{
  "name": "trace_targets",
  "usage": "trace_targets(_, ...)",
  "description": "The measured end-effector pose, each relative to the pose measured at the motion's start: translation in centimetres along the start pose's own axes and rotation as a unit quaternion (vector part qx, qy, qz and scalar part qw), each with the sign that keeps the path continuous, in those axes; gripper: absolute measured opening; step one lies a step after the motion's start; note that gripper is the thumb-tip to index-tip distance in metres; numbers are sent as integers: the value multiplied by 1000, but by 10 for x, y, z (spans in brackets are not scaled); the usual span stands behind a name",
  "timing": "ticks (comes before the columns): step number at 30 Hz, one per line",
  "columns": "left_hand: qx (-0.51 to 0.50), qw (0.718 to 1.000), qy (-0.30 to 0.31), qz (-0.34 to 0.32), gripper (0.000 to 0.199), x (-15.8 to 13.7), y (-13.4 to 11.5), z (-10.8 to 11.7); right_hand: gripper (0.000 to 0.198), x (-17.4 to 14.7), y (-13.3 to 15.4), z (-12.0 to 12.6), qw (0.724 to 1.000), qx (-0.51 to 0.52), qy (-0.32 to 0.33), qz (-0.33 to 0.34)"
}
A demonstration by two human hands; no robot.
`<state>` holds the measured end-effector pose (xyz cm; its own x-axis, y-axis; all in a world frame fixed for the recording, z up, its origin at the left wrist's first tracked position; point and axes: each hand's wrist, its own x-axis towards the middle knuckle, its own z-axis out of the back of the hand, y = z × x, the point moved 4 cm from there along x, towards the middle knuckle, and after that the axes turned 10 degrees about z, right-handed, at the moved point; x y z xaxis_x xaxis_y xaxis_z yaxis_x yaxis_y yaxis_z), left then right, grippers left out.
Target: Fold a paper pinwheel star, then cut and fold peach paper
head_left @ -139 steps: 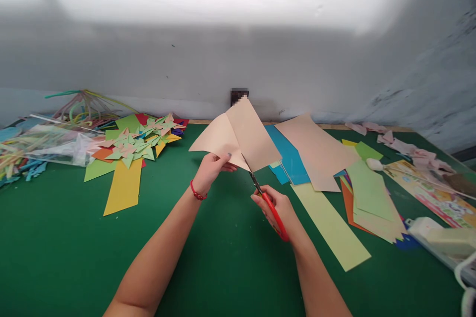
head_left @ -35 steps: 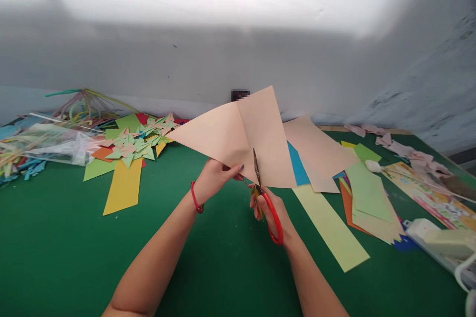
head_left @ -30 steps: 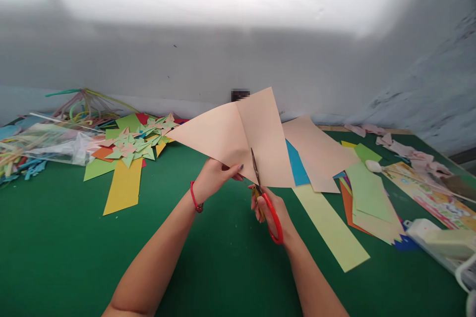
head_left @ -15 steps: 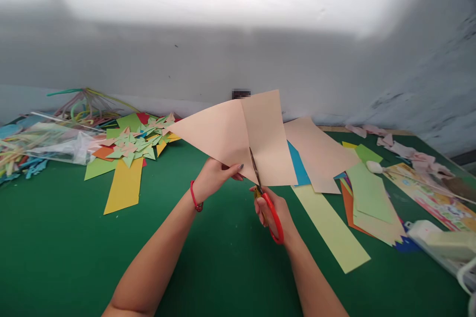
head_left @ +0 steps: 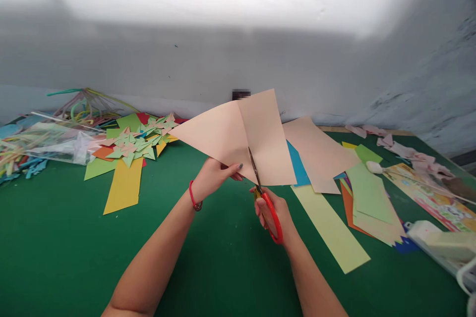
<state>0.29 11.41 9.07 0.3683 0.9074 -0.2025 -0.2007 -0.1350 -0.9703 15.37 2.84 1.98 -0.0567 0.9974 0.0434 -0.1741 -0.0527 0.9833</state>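
Observation:
My left hand pinches the lower edge of a peach paper sheet, thumb on top and fingers beneath. The sheet is held up above the table, with a crease line running down it. In my right hand is a pair of scissors with red handles. Their blades point up and away, lying along the crease at the sheet's near edge. Part of the lower blade and the fingers under the handles are hidden.
On the green table, folded paper stars and a yellow strip lie left. To the right are another peach sheet, a pale yellow strip, green papers and a white glue gun. A wall stands behind.
The peach sheet's upper right part has shifted slightly left. Both hands and the scissors stay in nearly the same place.

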Motion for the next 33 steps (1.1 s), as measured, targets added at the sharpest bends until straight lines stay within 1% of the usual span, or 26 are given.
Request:
trace_targets(7, 2, 1000, -2, 2, 22, 1, 1, -1, 50, 0, -1, -4, 1000, 2, 5, 4)
trace_targets(12, 4, 1000, 1, -2, 24, 0, -1, -2, 48, -1, -1, -4, 1000, 12, 9, 2)
trace_targets(19, 16, 1000, 3, -3, 25, 0, -1, 0, 48, 0, -3, -2, 999, 3, -9, -37)
trace_targets(24, 22, 1000, 10, -15, 27, 2, 2, 0, 45, 1, -1, 3, 999, -19, -20, -24)
trace_targets(26, 32, 999, -5, -35, 29, 3, 5, 1, 44, 1, 0, 4, 999, -26, -20, -16)
trace_targets(29, 36, 994, -47, -88, 35, 4, 4, 5, 44, 2, 2, 5, 999, -35, -26, -6)
trace_targets(33, 5, 984, -101, -146, 39, 4, -1, 12, 44, 3, 2, 6, 998, -43, -37, -1)
